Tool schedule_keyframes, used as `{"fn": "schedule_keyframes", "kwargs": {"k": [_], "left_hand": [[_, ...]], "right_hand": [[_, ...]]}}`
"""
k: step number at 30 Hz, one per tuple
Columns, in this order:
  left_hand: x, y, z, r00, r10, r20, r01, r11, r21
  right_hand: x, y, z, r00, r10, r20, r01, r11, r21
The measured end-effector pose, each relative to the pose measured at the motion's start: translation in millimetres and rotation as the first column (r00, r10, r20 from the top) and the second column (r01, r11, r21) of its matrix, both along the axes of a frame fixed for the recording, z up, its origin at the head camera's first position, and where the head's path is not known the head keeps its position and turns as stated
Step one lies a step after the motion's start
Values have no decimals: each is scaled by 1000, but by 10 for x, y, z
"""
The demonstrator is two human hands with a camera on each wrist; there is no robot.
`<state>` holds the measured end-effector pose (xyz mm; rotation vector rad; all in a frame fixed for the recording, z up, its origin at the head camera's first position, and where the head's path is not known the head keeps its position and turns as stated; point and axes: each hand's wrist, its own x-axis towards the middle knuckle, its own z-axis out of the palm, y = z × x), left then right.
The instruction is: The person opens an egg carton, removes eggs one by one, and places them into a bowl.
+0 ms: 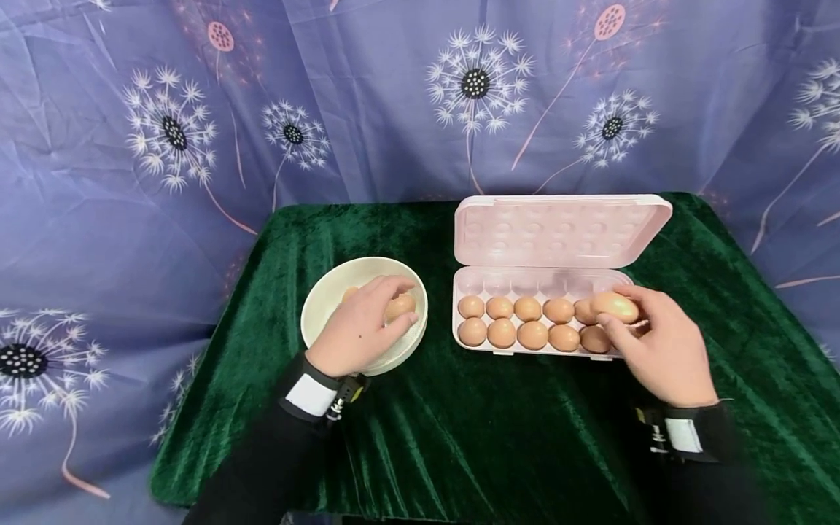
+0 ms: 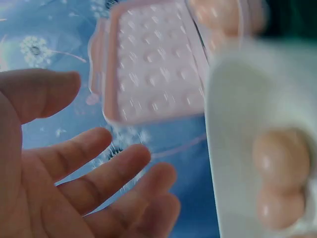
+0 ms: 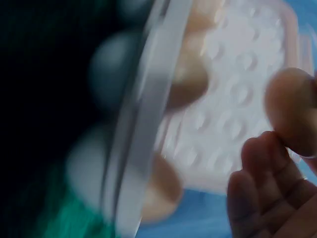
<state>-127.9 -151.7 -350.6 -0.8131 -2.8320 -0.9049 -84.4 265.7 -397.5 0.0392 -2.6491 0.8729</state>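
My left hand (image 1: 367, 328) hovers over a cream bowl (image 1: 315, 292), its thumb and fingers spread apart. In the left wrist view nothing lies between those fingers (image 2: 94, 193), and brown eggs (image 2: 281, 158) lie in the bowl beyond them. My right hand (image 1: 669, 350) pinches a brown egg (image 1: 615, 307) between thumb and fingers, above the right end of a pink egg carton (image 1: 543, 348). Two front rows of the carton hold several brown eggs (image 1: 532, 335); the visible cups of its back row are bare. The right hand hides the carton's front right corner.
The carton's lid (image 1: 558, 230) stands raised at the back. Dark green velvet cloth (image 1: 459, 437) covers the table under bowl and carton. Behind it hangs a blue-purple curtain (image 1: 380, 109) with dandelion prints.
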Motion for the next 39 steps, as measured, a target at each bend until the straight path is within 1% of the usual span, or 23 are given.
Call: {"fn": "schedule_keyframes", "kwargs": {"k": [5, 8, 10, 12, 15, 17, 19, 21, 23, 25, 28, 31, 33, 36, 39], "left_hand": [[-184, -172, 64, 998, 24, 51, -18, 993, -117], [-299, -242, 99, 997, 7, 73, 7, 981, -192], [-378, -252, 104, 995, -18, 99, 41, 970, -241], [-452, -230, 82, 991, -63, 117, 96, 950, -298], [-536, -165, 1, 980, -140, 143, 183, 915, -359], [-568, -118, -56, 972, -181, 147, 225, 894, -386], [-594, -79, -110, 969, -201, 147, 244, 879, -409], [-616, -43, -148, 969, -197, 150, 244, 870, -428], [-635, -9, -182, 971, -182, 156, 233, 868, -439], [-642, 25, -212, 972, -154, 178, 218, 874, -435], [-625, 68, -257, 971, -111, 212, 197, 873, -446], [-596, 90, -297, 969, -91, 230, 194, 857, -478], [-581, 100, -310, 970, -89, 225, 193, 847, -495], [-573, 109, -316, 971, -97, 218, 198, 839, -507], [-568, 101, -316, 974, -88, 209, 186, 836, -516]], "right_hand": [[-40, 282, -57, 994, -48, 102, 39, 995, 90], [-76, 360, -87, 985, -63, 161, 43, 991, 123], [-105, 384, -100, 978, -67, 197, 40, 990, 139], [-132, 400, -118, 971, -72, 226, 38, 987, 153], [-184, 410, -137, 961, -72, 268, 26, 985, 171], [-222, 411, -146, 955, -61, 291, 5, 982, 188], [-255, 407, -146, 948, -41, 317, -25, 979, 201], [-277, 399, -150, 944, -25, 330, -49, 975, 214], [-285, 390, -154, 943, -15, 334, -62, 974, 219], [-284, 386, -154, 945, -13, 325, -62, 974, 220], [-271, 382, -139, 952, -26, 306, -39, 978, 205], [-254, 377, -110, 958, -49, 283, -4, 983, 182], [-242, 372, -89, 963, -65, 262, 20, 985, 172], [-228, 363, -67, 970, -87, 226, 49, 985, 167], [-210, 354, -53, 976, -92, 199, 61, 985, 160]]}}
